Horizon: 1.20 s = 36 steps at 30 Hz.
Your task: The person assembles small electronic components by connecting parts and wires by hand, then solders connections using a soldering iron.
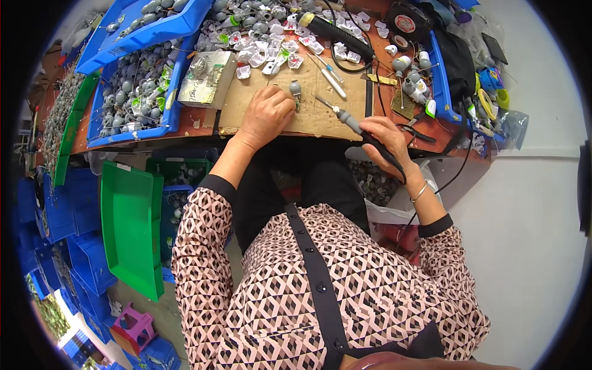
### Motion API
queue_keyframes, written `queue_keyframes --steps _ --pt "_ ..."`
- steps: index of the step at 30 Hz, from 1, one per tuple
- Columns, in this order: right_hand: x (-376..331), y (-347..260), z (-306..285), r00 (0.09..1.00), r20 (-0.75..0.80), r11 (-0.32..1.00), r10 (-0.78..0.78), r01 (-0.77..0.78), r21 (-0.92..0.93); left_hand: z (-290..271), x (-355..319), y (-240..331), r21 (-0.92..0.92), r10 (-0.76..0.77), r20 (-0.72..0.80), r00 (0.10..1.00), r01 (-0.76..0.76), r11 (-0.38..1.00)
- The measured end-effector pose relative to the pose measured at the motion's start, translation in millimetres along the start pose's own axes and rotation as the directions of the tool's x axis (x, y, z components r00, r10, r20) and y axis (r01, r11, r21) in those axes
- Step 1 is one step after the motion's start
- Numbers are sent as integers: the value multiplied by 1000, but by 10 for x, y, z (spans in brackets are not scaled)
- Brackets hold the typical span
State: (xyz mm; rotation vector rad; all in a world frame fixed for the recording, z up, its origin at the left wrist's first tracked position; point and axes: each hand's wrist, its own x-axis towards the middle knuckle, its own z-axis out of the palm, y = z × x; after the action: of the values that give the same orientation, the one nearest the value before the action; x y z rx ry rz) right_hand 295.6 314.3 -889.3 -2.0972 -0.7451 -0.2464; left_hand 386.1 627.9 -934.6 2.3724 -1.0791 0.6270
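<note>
My left hand (266,114) pinches a small grey bulb-shaped part with a metal base (295,90) upright on the brown cardboard work mat (308,108), just at the mat's middle. My right hand (385,139) is closed around a grey-handled soldering iron with a black cord (351,121), its tip pointing toward eleven o'clock, near the part but apart from it. I judge this piece still unsoldered. Plenty is left: loose white-and-grey parts (271,52) heap up at twelve o'clock, and more grey bulbs fill the blue plastic bins (132,92) at ten. A green plastic tray (126,225) stands at eight. Nothing blocks the iron's path.
</note>
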Motion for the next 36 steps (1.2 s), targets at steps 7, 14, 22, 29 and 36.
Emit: queue_keyframes --steps 7,14,22,29,36 --pt "-12 227 -7 962 185 963 -200 228 -145 -69 80 -24 52 60 62 996 -63 997" --pt "53 309 37 953 207 954 -222 256 -155 -85 101 -53 70 83 122 989 -92 993" --pt "79 334 38 950 217 956 -222 257 -145 -100 100 -50 55 58 121 991 -65 996" --pt "112 368 46 942 228 945 -246 286 -158 -105 105 -39 63 31 138 990 -40 997" --pt "123 437 62 940 237 947 -247 285 -145 -97 89 -39 55 5 135 991 -12 998"
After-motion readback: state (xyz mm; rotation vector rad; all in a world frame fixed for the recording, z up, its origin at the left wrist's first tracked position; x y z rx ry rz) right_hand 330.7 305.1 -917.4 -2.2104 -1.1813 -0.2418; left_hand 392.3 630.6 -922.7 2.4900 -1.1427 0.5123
